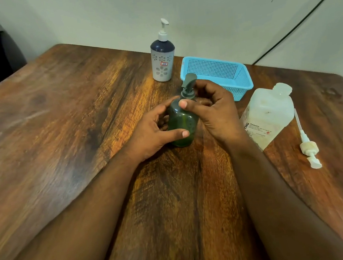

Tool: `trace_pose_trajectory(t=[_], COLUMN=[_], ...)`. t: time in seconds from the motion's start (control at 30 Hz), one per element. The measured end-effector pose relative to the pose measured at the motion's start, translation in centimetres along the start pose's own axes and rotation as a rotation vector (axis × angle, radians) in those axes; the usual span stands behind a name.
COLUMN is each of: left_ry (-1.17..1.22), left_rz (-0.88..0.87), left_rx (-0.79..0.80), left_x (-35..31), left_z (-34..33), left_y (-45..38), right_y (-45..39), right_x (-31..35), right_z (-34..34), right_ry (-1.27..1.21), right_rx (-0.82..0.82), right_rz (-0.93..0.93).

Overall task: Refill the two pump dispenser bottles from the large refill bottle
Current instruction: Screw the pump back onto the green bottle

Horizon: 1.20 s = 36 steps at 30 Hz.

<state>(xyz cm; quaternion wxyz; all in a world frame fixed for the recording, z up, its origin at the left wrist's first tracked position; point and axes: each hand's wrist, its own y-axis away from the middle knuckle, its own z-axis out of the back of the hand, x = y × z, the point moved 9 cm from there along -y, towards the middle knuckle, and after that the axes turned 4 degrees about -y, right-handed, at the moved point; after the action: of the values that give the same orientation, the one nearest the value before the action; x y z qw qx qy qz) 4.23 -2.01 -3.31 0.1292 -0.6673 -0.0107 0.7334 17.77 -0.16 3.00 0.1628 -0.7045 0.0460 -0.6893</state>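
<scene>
A small dark green pump bottle (184, 126) stands upright at the middle of the wooden table (61, 123). My left hand (156, 129) grips its body from the left, thumb across the front. My right hand (212, 109) curls round the bottle's neck, just under its grey pump head (189, 85). A second dispenser (162, 57), white with a dark top and white pump, stands behind. The large translucent refill bottle (269, 114) stands at the right with its neck open. Its white pump (308, 144) lies on the table beside it.
A light blue mesh basket (238, 75) sits behind my right hand, close to the wall. A black cable (302, 20) runs down the wall at the right. The table's left half shows bare wood.
</scene>
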Motion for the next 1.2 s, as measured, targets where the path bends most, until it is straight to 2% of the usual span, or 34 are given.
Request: trace_pose_trajectory(t=[0.17, 0.37, 0.5, 0.67, 0.73, 1.0, 1.2], left_ry=[0.030, 0.025, 0.051, 0.097, 0.106, -0.017, -0.106], left_rz=[0.012, 0.036, 0.047, 0.076, 0.082, 0.064, 0.040], left_rx=[0.010, 0.000, 0.001, 0.064, 0.065, 0.045, -0.078], left_x=[0.1, 0.6, 0.7, 0.7, 0.6, 0.6, 0.4], left_z=[0.0, 0.1, 0.0, -0.3, -0.2, -0.3, -0.1], left_y=[0.0, -0.1, -0.1, -0.2, -0.2, -0.2, 0.2], right_y=[0.8, 0.7, 0.7, -0.1, -0.1, 0.9, 1.4], right_x=[-1.3, -1.4, -0.8, 0.3, 0.5, -0.3, -0.4], right_z=[-0.9, -0.5, -0.5, -0.9, -1.3, -0.6, -0.4], right_ry=[-0.259, -0.245, -0.203, -0.046, -0.028, -0.129, -0.093], right_rx=[0.119, -0.046, -0.058, 0.203, 0.249, 0.004, -0.137], right_rz=[-0.083, -0.025, -0.006, -0.059, -0.070, -0.046, -0.010])
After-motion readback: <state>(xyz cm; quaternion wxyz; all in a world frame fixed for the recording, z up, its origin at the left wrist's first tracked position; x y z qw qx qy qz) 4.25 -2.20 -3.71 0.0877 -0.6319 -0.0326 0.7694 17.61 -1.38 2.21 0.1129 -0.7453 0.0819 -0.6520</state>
